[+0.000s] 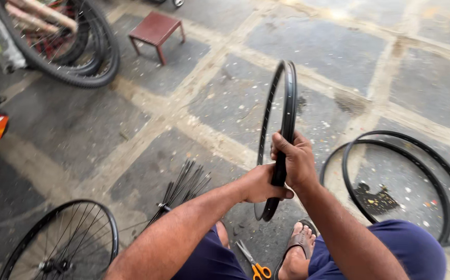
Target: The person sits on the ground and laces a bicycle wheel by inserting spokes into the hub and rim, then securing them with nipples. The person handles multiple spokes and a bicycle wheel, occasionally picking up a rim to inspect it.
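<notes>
Both hands are closed on a bare black wheel rim (287,98), which stands upright on edge in front of the person's knees. The right hand (298,161) wraps around the rim's near side with the fingers curled over it, and the left hand (260,184) grips just below it, thumb against the metal. The rim's lower arc hangs above the floor (308,46) between the sandalled feet (296,249), not resting on anything that shows. A pair of orange-handled scissors (256,265) lies on the floor just beside the right foot. To the left, a bundle of thin black spokes (186,184) fans out, near a spoked wheel (64,243). To the right, two more bare rims (406,181) lie flat, overlapping. Farther off stand a small red stool (156,30) and a tyred wheel (74,46). Since both grips sit close together on one side, the rim could likely twist or swing sideways; if it slipped, it might drop onto the toes or the scissors.
</notes>
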